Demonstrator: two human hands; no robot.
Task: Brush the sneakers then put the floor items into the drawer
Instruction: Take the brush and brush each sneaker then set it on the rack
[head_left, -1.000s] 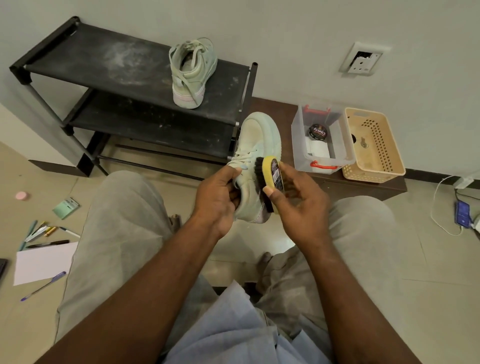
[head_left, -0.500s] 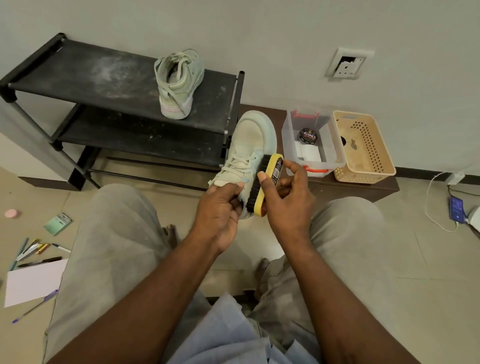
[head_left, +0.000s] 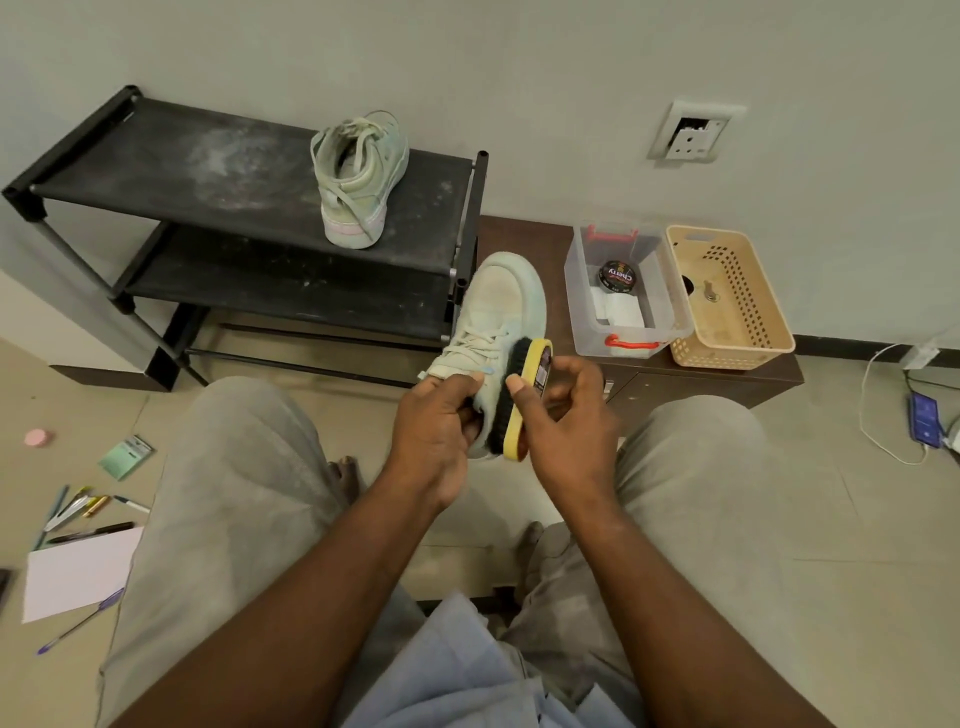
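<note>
A: Grip status?

B: Left hand (head_left: 441, 426) has its fingers curled round the heel end of the sneaker (head_left: 498, 306), thumb on top by the laces. The toe points away, toward the wall.

A: Right?

B: Right hand (head_left: 566, 436) pinches the brush (head_left: 522, 400), thumb on the near edge of the yellow back and fingers wrapped over the far side. The bristles are pressed flat on the sneaker's right flank, so the brush sits between the two hands, above the knees.

A: Second shoe?

B: Other sneaker (head_left: 358, 176) stands upright on the top shelf of the black rack (head_left: 156, 171), heel toward the camera, well apart from both hands.

A: Floor items?

B: All on the floor, left of the left knee: pens (head_left: 78, 506), white paper (head_left: 78, 571), purple pen (head_left: 78, 626) at the paper's near edge, green notepad (head_left: 126, 457) and a pink round thing (head_left: 37, 437). The brown cabinet (head_left: 727, 382) is on the right, with a clear box (head_left: 582, 312) and a basket (head_left: 774, 332) on top.
</note>
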